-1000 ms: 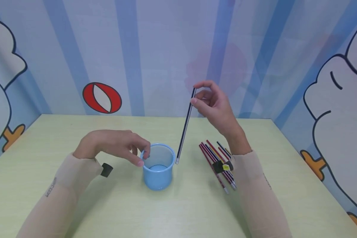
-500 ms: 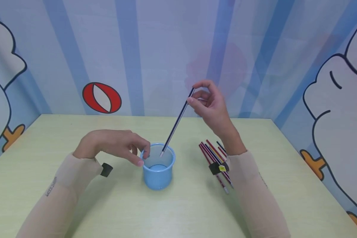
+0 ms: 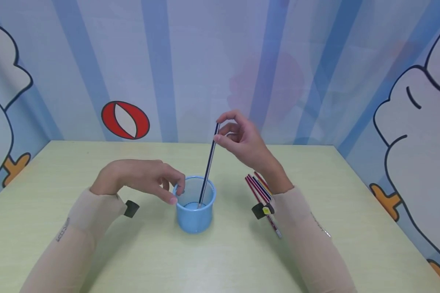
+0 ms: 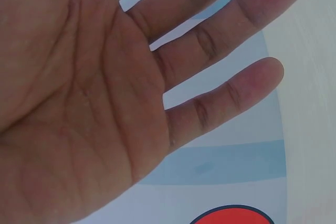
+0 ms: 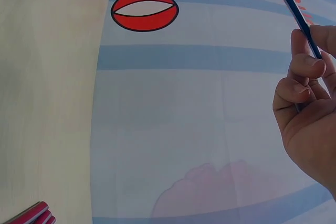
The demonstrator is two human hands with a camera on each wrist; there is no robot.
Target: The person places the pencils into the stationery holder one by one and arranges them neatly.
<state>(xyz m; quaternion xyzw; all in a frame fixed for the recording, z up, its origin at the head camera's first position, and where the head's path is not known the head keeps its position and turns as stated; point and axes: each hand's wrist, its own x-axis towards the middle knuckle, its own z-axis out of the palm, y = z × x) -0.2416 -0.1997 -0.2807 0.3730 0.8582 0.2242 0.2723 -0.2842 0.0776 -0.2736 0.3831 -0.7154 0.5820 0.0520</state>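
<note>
A light blue cup (image 3: 194, 221) stands upright on the table, left of centre. My left hand (image 3: 143, 177) holds its left rim, the index finger bent over the edge and the thumb against the near side. In the left wrist view, that hand's other fingers (image 4: 231, 98) stretch out straight. My right hand (image 3: 243, 140) pinches a dark blue striped pencil (image 3: 208, 169) near its upper end between thumb and fingers. The pencil leans slightly, its silvery lower end inside the cup near the bottom; whether it touches cannot be told.
Several red, dark and yellow pencils (image 3: 254, 189) lie in a loose bundle on the pale table (image 3: 227, 260), partly hidden under my right wrist. Behind the table hangs a blue striped backdrop (image 3: 198, 81) with a red and white oval.
My right hand has moved left and, lately, down, bringing the pencil from beside the cup to over its mouth and then into it. The left hand and cup have stayed put.
</note>
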